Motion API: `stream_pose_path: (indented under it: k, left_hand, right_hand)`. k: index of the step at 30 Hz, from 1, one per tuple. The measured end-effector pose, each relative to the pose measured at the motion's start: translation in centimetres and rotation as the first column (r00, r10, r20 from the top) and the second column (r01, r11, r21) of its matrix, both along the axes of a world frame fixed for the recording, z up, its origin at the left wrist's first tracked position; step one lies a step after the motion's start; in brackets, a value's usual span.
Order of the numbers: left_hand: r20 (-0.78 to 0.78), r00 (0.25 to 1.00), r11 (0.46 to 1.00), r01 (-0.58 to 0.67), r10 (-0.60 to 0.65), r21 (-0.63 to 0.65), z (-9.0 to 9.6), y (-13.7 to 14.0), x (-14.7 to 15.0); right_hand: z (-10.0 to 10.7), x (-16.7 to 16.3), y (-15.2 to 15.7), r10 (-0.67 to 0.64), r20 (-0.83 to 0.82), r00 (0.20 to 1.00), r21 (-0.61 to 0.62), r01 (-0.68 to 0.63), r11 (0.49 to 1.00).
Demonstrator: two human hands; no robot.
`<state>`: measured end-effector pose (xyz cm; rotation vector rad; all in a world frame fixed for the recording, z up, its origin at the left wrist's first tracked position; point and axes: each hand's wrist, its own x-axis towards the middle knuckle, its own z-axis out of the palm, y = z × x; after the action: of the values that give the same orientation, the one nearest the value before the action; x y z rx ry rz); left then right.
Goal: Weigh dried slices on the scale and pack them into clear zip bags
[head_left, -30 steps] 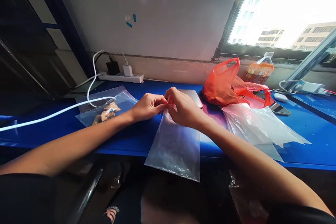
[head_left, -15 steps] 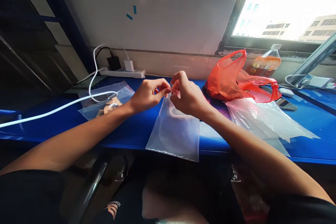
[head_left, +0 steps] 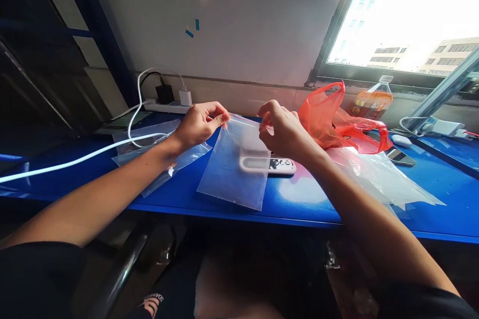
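A clear zip-lock bag (head_left: 234, 169) hangs flat between my hands over the blue table, its reddish zip edge at the top. My left hand (head_left: 204, 122) pinches the bag's upper left corner between thumb and forefinger. At the upper right corner, my right hand (head_left: 279, 127) is closed on the zip edge with its fingers curled. Behind the bag lies a white remote control (head_left: 283, 166); its right end with dark buttons shows, and the rest is seen dimly through the plastic.
Left of my hands lie more clear bags (head_left: 157, 184) and a white cable (head_left: 75, 161). A power strip (head_left: 168, 106) stands by the wall. To the right are a red plastic bag (head_left: 322, 114), a drink bottle (head_left: 376, 99), a stack of clear bags (head_left: 389, 179) and a phone (head_left: 401, 156).
My hands were close together at the bag's top and have moved apart along the zip edge. The bag has shifted left and its edge is spread wider. The remote's end now shows.
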<state>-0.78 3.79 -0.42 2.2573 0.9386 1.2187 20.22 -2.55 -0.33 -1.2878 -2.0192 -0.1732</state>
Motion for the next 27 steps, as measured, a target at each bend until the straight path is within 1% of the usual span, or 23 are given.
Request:
stream_pose_path:
  k: [5,7,10,13,15,16,18,20,22,25,27]
  left_hand:
    - [0.018,0.998,0.995,0.064,-0.063,-0.071,-0.8,0.6,-0.2]
    - [0.029,0.996,0.992,0.088,-0.086,-0.089,-1.2,0.8,-0.1]
    - [0.065,0.996,0.992,0.063,-0.056,-0.112,-1.3,0.7,0.1]
    - [0.090,0.996,0.987,0.038,-0.024,-0.154,-1.0,0.1,0.5]
    - [0.112,0.993,0.979,0.065,-0.044,-0.192,-0.6,-0.7,0.9]
    - [0.125,0.990,0.973,0.092,-0.067,-0.210,-0.5,-1.1,1.0]
    - [0.129,0.985,0.959,0.147,-0.118,-0.244,-0.1,-1.8,1.2]
    - [0.111,0.981,0.945,0.184,-0.159,-0.269,0.1,-2.2,1.1]
    - [0.078,0.981,0.942,0.193,-0.178,-0.275,0.3,-2.4,0.8]
    - [0.012,0.982,0.950,0.188,-0.191,-0.248,0.5,-2.3,0.2]
    - [-0.066,0.984,0.960,0.147,-0.167,-0.237,0.7,-2.3,-0.2]
  right_hand:
    - [0.6,1.6,0.0,0.031,-0.003,1.000,-0.070,-0.031,0.997]
    - [0.7,1.6,0.2,-0.025,0.035,0.999,-0.063,0.027,0.998]
    - [0.7,1.3,0.8,-0.135,0.085,0.987,-0.055,0.140,0.989]
    - [0.5,1.1,1.2,-0.181,0.005,0.983,-0.009,0.181,0.983]
    - [0.3,1.4,1.3,-0.160,-0.065,0.985,0.041,0.163,0.986]
    - [0.1,1.6,1.2,-0.135,-0.096,0.986,0.047,0.140,0.989]
    - [-0.1,2.0,1.0,-0.086,-0.164,0.983,0.010,0.089,0.996]
    - [0.1,2.1,0.7,-0.066,-0.232,0.971,-0.028,0.062,0.998]
    - [0.8,1.9,0.1,-0.049,-0.258,0.965,-0.007,0.049,0.999]
    - [2.8,2.1,-1.8,-0.019,-0.257,0.966,0.101,0.046,0.994]
    - [4.2,3.6,-4.0,-0.067,-0.313,0.947,0.161,0.123,0.979]
